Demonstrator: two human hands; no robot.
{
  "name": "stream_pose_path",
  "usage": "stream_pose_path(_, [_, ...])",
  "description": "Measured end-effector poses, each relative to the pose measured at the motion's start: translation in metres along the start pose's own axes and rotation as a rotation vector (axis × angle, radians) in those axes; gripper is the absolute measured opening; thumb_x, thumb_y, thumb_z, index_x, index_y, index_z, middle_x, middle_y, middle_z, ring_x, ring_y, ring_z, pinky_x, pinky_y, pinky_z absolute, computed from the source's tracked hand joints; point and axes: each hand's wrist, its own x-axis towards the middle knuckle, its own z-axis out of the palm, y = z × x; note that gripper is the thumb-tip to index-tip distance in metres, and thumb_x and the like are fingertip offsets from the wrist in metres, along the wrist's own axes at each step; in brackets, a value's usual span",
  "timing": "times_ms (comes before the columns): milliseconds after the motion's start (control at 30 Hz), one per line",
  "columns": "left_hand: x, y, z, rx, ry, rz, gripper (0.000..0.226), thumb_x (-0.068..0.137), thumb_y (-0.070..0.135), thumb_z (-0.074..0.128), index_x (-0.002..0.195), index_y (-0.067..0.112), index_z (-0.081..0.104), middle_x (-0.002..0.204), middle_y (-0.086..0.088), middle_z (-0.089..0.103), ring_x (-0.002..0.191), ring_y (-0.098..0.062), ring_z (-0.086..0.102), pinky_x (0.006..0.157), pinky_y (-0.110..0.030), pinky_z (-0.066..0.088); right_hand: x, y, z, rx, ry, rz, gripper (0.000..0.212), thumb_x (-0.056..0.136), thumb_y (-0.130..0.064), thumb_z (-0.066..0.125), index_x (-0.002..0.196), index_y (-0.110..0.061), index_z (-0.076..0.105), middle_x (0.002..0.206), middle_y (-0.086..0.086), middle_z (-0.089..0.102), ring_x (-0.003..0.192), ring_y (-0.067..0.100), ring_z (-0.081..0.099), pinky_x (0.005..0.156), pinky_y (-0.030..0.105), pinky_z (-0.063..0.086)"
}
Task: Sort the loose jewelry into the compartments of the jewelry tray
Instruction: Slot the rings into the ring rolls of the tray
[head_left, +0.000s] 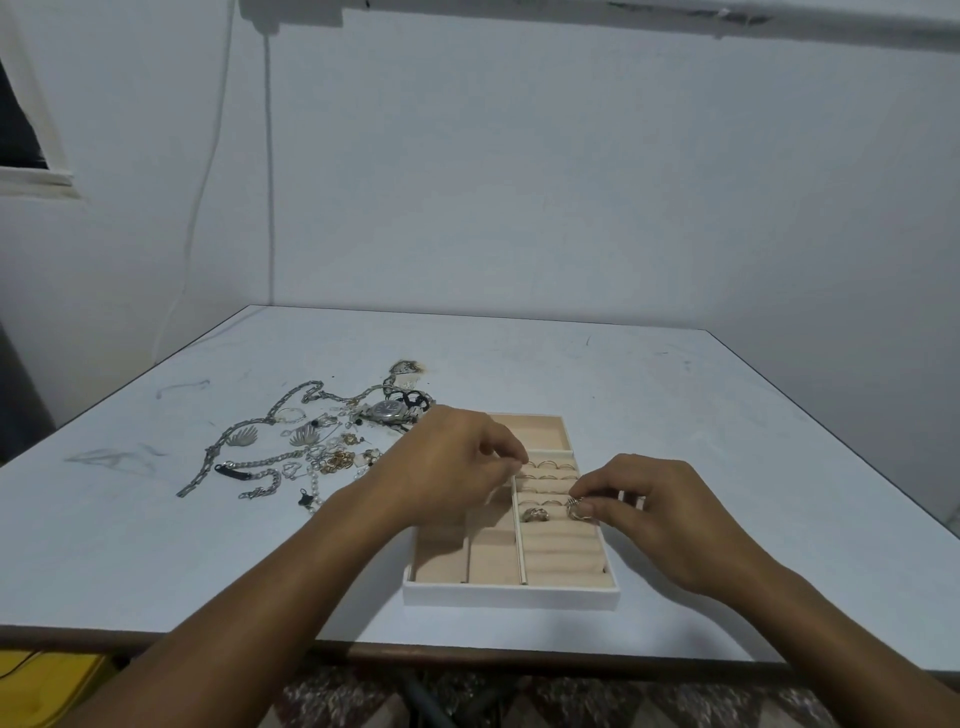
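Beige velvet lines the jewelry tray (511, 592), its ring rolls partly filled. The right hand (660, 512) pinches a ring (575, 508), seating it; the left hand (457, 467) hovers with fingertips closed, contents unclear. Next: press it in, then fetch from the pile (311, 441) on the counter (675, 415), left.

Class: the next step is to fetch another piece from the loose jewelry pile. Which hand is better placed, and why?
Left. The left hand hovers over the tray's left side, next to the loose pile on the table. The right hand is farther away, pinching a ring at the ring rolls.
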Motion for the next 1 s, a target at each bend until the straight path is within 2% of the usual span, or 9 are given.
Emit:
stream_pose_path(233, [0.000,0.002,0.003,-0.017,-0.007,0.008,0.013,0.087,0.027,0.067,0.096,0.028,0.076,0.094,0.009,0.072,0.084,-0.001,0.062,0.081,-0.025,0.050,0.001,0.005,0.004,0.007,0.006,-0.011,0.011,0.085,-0.025,0.071,0.087,-0.035,0.074,0.085,-0.017,0.067,0.085,0.005,0.057,0.068,0.017,0.043])
stream_pose_path(333, [0.001,0.001,0.004,-0.018,-0.016,-0.001,0.013,0.087,0.027,0.067,0.096,0.029,0.075,0.094,0.011,0.072,0.086,0.001,0.062,0.082,-0.024,0.050,-0.002,0.007,0.003,-0.040,0.015,-0.047,0.011,0.084,-0.027,0.072,0.086,-0.036,0.074,0.085,-0.020,0.064,0.088,0.005,0.057,0.068,0.013,0.039])
stream_pose_path(533, [0.002,0.001,0.009,-0.010,-0.030,0.000,0.014,0.088,0.029,0.065,0.098,0.029,0.075,0.092,0.012,0.070,0.084,0.001,0.060,0.071,-0.013,0.042,-0.005,0.008,0.001,-0.239,0.003,-0.127,0.014,0.084,-0.041,0.068,0.094,-0.036,0.075,0.085,-0.029,0.057,0.093,-0.001,0.051,0.072,0.011,0.035])
stream_pose_path(833, [0.003,0.001,0.011,-0.004,-0.049,0.013,0.014,0.088,0.031,0.064,0.098,0.030,0.075,0.091,0.014,0.071,0.084,0.003,0.060,0.074,-0.017,0.045,-0.004,0.006,0.000,-0.276,0.005,-0.137,0.013,0.087,-0.039,0.065,0.093,-0.034,0.076,0.080,-0.032,0.054,0.088,-0.002,0.051,0.075,0.018,0.038])
stream_pose_path(1000, [0.004,0.001,0.012,0.002,-0.049,0.016,0.014,0.088,0.031,0.064,0.098,0.031,0.075,0.091,0.013,0.071,0.084,0.002,0.060,0.076,-0.020,0.048,-0.003,-0.001,-0.002,-0.311,-0.027,-0.128,0.018,0.089,-0.042,0.062,0.098,-0.034,0.075,0.081,-0.032,0.052,0.090,0.000,0.049,0.075,0.018,0.039])
